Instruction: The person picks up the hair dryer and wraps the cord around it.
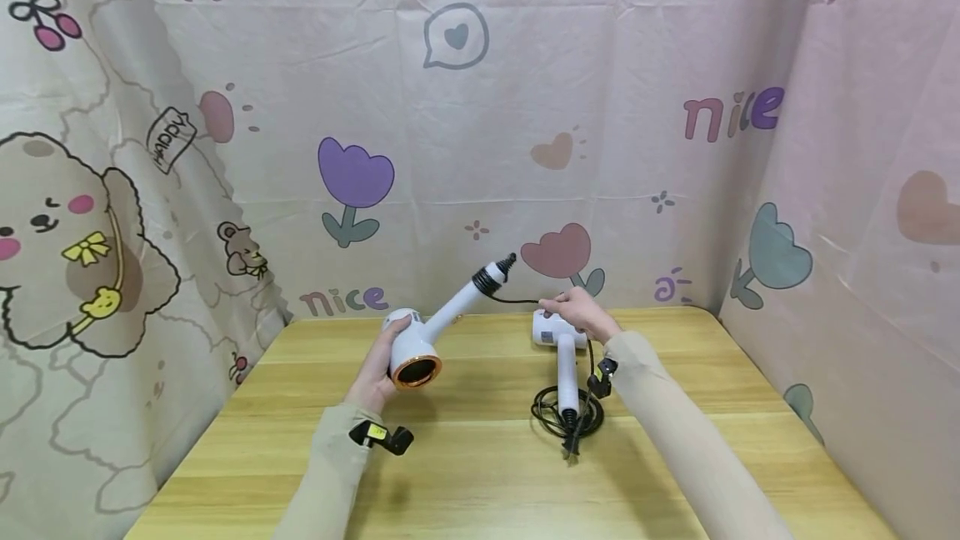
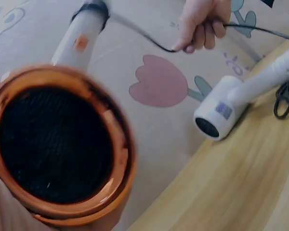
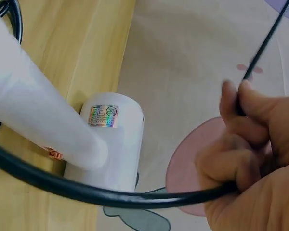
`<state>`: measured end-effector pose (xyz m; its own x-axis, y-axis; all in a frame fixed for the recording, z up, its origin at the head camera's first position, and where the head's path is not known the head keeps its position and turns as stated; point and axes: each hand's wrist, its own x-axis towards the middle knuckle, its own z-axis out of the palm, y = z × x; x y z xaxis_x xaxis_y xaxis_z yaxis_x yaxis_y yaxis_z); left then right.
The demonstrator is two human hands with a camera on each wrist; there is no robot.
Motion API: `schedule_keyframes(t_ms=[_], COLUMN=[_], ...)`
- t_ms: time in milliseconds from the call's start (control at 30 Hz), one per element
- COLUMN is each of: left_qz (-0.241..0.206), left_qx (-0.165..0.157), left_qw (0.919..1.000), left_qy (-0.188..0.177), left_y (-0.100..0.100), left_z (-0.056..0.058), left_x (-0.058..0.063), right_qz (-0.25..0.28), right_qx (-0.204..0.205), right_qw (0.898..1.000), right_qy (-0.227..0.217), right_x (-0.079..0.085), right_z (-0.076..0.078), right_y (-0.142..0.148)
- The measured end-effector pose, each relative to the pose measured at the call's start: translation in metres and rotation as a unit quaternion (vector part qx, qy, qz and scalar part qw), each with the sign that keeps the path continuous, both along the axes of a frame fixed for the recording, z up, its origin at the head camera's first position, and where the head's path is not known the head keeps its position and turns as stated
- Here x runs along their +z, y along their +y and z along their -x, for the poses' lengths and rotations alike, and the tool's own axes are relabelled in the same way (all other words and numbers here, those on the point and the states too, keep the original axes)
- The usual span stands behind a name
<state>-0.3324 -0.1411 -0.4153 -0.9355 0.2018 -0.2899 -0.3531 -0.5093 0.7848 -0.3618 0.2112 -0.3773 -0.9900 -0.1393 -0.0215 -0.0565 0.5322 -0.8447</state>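
My left hand (image 1: 377, 369) grips the head of a white hair dryer (image 1: 450, 312) whose copper-rimmed outlet faces the camera. Its handle tilts up to the right, with black cord (image 1: 487, 280) wound around the end. In the left wrist view the dryer's dark grille (image 2: 55, 144) fills the lower left. My right hand (image 1: 577, 312) pinches the black cord (image 3: 264, 41) between thumb and fingers, and the stretch between the two hands is nearly straight. Beneath the right hand, a second white hair dryer (image 1: 567, 373) lies on the table, a label (image 3: 103, 116) on its head.
Coiled black cord (image 1: 592, 423) with a plug (image 1: 572, 447) lies around the second dryer's handle end. The wooden table (image 1: 480, 482) meets a printed curtain (image 1: 465, 148) at its back edge, with more curtain at both sides. Each wrist wears a small black camera mount (image 1: 382, 436).
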Motion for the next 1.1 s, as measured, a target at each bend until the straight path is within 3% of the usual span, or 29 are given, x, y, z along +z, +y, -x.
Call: schedule_keyframes(t_ms=[167,300,367,500,600,800,967,1100], left_qz=[0.1,0.179,0.227,0.32,0.364,0.411,0.448,0.482], left_qx=[-0.045,-0.053,-0.042,-0.011,0.004,0.017,0.024,0.053], left_qw=[0.9936,0.98,0.9685,0.9369,0.9145,0.8818,0.8619,0.8437], left_qy=[0.028,0.068,0.094,0.141,0.176,0.231,0.237,0.231], left_y=[-0.004,-0.007,-0.008,-0.008,-0.006,-0.002,0.001,0.001], left_z=[-0.003,-0.004,-0.003,-0.002,0.0,0.0,-0.001,-0.002], left_x=[-0.006,-0.011,-0.012,-0.009,-0.005,0.002,0.008,0.009], right_qz=[-0.028,-0.034,-0.031,-0.035,-0.039,-0.027,-0.018,-0.008], right_qx=[-0.041,-0.055,-0.056,-0.068,-0.078,-0.081,-0.065,-0.058], right_qw=[0.998,0.997,0.997,0.995,0.994,0.992,0.994,0.995], right_qy=[0.036,0.041,0.047,0.06,0.067,0.093,0.09,0.078], right_x=[0.003,0.003,0.002,0.002,0.003,0.009,0.014,0.019], right_z=[-0.002,-0.005,-0.008,-0.011,-0.012,-0.02,-0.031,-0.039], right_y=[-0.006,-0.013,-0.016,-0.023,-0.027,-0.039,-0.049,-0.053])
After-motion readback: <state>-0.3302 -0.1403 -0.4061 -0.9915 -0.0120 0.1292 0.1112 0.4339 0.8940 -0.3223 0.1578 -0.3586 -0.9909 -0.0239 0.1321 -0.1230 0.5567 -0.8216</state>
